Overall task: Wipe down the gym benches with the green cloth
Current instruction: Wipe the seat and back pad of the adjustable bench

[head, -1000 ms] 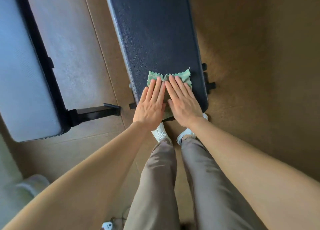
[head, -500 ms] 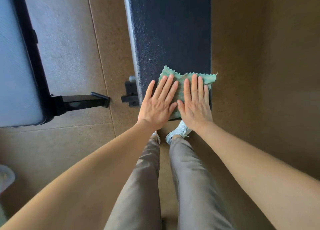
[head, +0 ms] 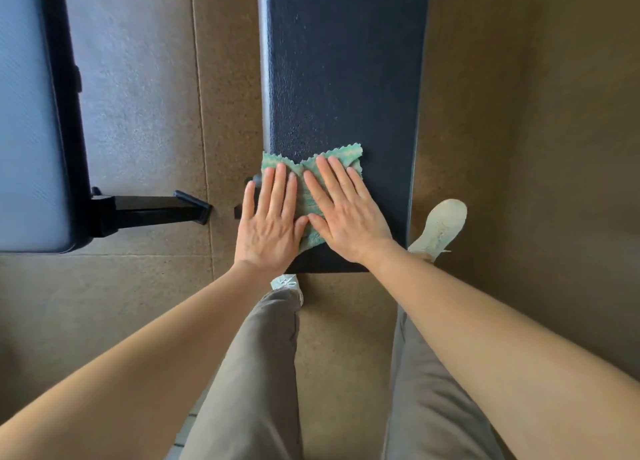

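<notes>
A dark padded gym bench (head: 346,61) runs away from me in the middle of the view. A green cloth (head: 346,155) with zigzag edges lies on its near end, at the left edge. My left hand (head: 268,224) and my right hand (head: 346,214) lie flat on the cloth side by side, fingers spread and pointing forward, pressing it onto the pad. Most of the cloth is hidden under my palms. My left hand hangs partly over the bench's left edge.
A second bench (head: 27,113) with a grey-blue pad stands at the left, its black foot (head: 156,210) pointing toward the middle bench. Brown floor lies between them and to the right. My right shoe (head: 440,227) is beside the bench's right edge, my left shoe (head: 285,283) below its end.
Both hands slid the cloth from the bench's right edge over to its left edge. My right foot has moved out to the right of the bench.
</notes>
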